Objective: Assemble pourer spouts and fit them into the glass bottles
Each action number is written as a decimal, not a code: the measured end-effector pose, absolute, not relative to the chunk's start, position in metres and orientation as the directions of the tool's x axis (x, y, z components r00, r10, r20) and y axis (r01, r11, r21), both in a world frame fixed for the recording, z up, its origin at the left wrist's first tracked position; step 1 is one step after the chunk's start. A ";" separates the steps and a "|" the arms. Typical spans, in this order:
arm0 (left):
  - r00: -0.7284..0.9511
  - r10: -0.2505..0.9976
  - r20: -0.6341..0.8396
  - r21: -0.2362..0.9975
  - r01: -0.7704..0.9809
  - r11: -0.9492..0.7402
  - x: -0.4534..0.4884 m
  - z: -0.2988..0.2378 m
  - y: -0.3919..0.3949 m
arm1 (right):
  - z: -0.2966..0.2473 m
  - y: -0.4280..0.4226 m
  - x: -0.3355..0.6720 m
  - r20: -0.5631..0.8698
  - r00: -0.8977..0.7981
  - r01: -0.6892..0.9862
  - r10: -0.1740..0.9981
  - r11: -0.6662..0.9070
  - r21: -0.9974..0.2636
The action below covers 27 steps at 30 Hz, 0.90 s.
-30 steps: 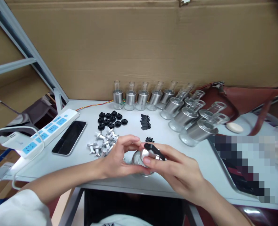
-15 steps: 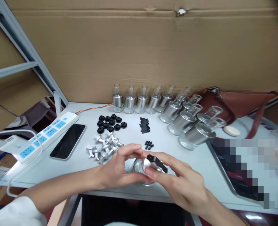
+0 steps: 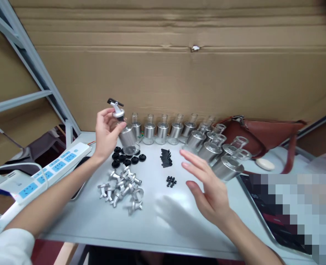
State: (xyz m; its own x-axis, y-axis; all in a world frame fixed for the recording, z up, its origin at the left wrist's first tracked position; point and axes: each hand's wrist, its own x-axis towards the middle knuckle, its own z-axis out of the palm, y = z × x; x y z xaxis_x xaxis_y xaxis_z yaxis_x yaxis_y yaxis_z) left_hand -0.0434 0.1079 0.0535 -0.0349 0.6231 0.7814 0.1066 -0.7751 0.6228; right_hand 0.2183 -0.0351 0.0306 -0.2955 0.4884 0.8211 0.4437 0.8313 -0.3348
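Note:
My left hand (image 3: 107,133) is closed round the neck of a glass bottle (image 3: 129,140) with a metal sleeve. A silver pourer with a black lever (image 3: 116,105) sits on top of that bottle. The bottle is held slightly tilted above the black rubber stoppers (image 3: 122,158) at the left. My right hand (image 3: 207,184) hovers over the table with fingers apart and nothing in them. To its left lie small black rings (image 3: 171,181) and a row of thin black levers (image 3: 166,158). Silver pourer spouts (image 3: 121,186) form a loose pile in front of the stoppers.
Several metal-sleeved bottles (image 3: 163,130) stand in a row at the back, curving forward on the right. A white power strip (image 3: 55,165) and a partly hidden phone (image 3: 78,184) lie left. A brown bag (image 3: 265,136), a white oval object (image 3: 265,164) and a tablet-like device (image 3: 262,206) are right.
My left hand has carried the bottle from the table's front edge up to the back left. My right hand has let go of it and spread open. The view has tilted upward.

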 end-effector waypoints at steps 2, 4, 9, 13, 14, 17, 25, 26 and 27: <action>-0.088 0.628 0.773 0.632 0.201 -0.749 -0.057 0.047 0.140 | 0.030 -0.033 0.217 0.818 -0.342 0.450 0.463 0.845 -0.290; -0.112 0.638 0.761 0.639 0.294 -0.711 -0.068 0.037 0.165 | 0.030 -0.032 0.215 0.803 -0.347 0.440 0.485 0.840 -0.317; -0.096 0.737 0.669 0.666 0.518 -0.537 -0.084 0.011 0.194 | 0.036 -0.029 0.204 0.791 -0.320 0.384 0.522 0.835 -0.395; -0.073 0.750 0.657 0.658 0.540 -0.524 -0.088 0.002 0.203 | 0.036 -0.022 0.201 0.789 -0.322 0.357 0.524 0.839 -0.412; -0.064 0.753 0.655 0.658 0.538 -0.527 -0.089 0.001 0.205 | 0.035 -0.020 0.201 0.787 -0.322 0.355 0.526 0.838 -0.415; -0.012 0.767 0.642 0.658 0.523 -0.542 -0.086 -0.001 0.211 | 0.031 -0.015 0.200 0.779 -0.325 0.352 0.537 0.833 -0.427; 0.065 0.775 0.629 0.620 0.559 -0.550 -0.083 0.000 0.223 | 0.022 0.004 0.195 0.762 -0.342 0.380 0.550 0.823 -0.423; 0.061 0.770 0.635 0.607 0.577 -0.546 -0.083 0.001 0.221 | 0.020 0.006 0.194 0.757 -0.346 0.389 0.553 0.819 -0.421; 0.048 0.764 0.644 0.598 0.592 -0.541 -0.083 0.002 0.217 | 0.018 0.008 0.194 0.752 -0.350 0.399 0.559 0.815 -0.420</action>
